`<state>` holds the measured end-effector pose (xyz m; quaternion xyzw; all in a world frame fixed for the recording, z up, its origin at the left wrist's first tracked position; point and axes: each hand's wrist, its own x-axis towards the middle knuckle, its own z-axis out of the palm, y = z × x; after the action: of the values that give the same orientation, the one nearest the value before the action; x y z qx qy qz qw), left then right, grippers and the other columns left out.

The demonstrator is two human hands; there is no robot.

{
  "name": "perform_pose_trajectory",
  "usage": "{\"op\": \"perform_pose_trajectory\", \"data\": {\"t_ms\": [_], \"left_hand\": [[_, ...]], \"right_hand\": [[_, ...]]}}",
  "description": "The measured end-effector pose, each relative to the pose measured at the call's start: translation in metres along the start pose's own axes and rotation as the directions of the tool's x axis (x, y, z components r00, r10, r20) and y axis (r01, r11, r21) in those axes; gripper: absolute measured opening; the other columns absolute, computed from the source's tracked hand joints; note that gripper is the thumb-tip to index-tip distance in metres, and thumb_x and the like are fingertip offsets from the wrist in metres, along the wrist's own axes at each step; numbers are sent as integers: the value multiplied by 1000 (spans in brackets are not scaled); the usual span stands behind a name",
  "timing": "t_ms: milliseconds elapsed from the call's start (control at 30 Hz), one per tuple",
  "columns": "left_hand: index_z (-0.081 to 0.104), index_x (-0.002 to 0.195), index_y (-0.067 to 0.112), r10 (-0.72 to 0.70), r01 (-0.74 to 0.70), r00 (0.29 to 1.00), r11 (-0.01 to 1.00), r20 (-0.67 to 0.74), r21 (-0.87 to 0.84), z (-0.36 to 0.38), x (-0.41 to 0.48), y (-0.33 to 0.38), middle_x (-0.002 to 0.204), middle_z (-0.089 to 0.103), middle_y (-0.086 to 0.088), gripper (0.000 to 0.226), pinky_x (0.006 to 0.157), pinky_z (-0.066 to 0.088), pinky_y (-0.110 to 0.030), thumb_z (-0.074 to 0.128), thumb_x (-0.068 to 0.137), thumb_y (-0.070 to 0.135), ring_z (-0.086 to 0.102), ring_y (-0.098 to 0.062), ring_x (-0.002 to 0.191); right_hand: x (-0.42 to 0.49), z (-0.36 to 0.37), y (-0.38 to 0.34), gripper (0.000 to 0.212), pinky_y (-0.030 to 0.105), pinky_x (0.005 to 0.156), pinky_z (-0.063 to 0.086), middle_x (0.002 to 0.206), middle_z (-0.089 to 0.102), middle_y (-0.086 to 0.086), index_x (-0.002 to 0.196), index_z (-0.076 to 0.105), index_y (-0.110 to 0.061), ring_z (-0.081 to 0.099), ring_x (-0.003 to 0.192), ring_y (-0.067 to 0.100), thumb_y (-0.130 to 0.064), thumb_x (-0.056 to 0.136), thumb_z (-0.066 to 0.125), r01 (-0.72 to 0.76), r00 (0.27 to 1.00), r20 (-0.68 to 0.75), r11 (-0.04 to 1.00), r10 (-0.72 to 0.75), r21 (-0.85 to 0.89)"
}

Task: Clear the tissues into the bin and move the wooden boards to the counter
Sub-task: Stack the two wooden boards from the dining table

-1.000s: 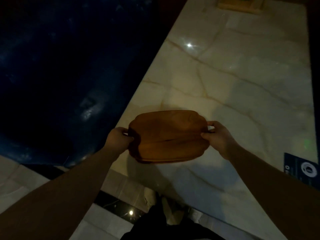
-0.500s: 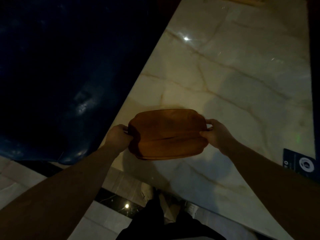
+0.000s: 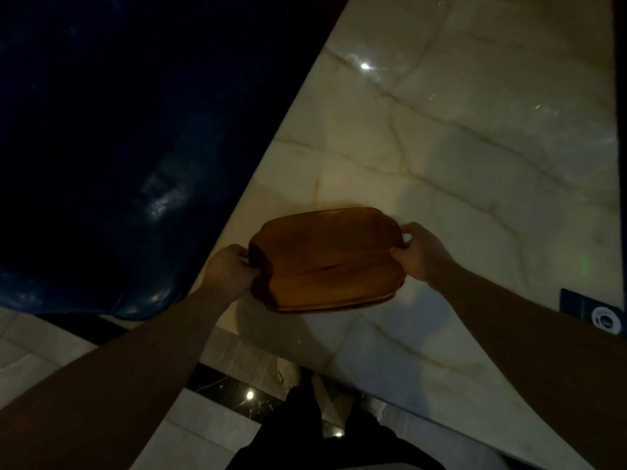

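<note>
I hold a stack of brown wooden boards (image 3: 325,259) level, just above the near left part of a pale marble counter (image 3: 458,147). My left hand (image 3: 229,273) grips the stack's left edge and my right hand (image 3: 419,251) grips its right edge. Thin edges of lower boards show along the front of the stack. No tissues or bin are in view.
A dark blue glossy surface (image 3: 118,147) fills the left, beside the counter's slanted edge. A dark card with a white round logo (image 3: 600,313) lies at the counter's right edge. Pale floor tiles and my dark trousers (image 3: 315,432) are below.
The boards and both hands have shifted slightly forward over the counter. The light wooden object at the counter's far end has slid out of the top of the view.
</note>
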<state>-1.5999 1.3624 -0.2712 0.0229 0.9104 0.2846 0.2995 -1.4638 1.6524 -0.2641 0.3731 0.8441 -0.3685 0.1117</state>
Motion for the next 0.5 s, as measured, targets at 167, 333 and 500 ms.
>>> {"op": "perform_pose_trajectory", "data": {"t_ms": [167, 333, 500], "left_hand": [[55, 121, 5, 2, -2, 1000, 1000, 8, -10, 0, 3, -2, 111, 65, -19, 45, 84, 56, -49, 71, 79, 10, 63, -33, 97], [53, 122, 3, 17, -17, 1000, 998, -1, 57, 0, 4, -1, 116, 62, -19, 46, 86, 54, -47, 70, 80, 9, 61, -34, 102], [52, 122, 0, -45, 46, 998, 998, 36, -36, 0, 11, -1, 116, 60, -23, 45, 87, 54, -50, 68, 81, 7, 59, -37, 103]], "right_hand": [[4, 5, 0, 47, 44, 86, 52, 117, 63, 21, 127, 46, -6, 61, 104, 38, -19, 86, 64, -36, 999, -12, 999, 36, -8], [5, 6, 2, 43, 42, 81, 54, 113, 63, 20, 119, 51, -5, 63, 97, 36, -22, 82, 66, -88, 995, -56, 996, 87, -28], [2, 10, 7, 46, 42, 86, 51, 120, 62, 18, 125, 52, -8, 61, 104, 36, -29, 86, 63, -129, 991, -42, 991, 127, -32]]}}
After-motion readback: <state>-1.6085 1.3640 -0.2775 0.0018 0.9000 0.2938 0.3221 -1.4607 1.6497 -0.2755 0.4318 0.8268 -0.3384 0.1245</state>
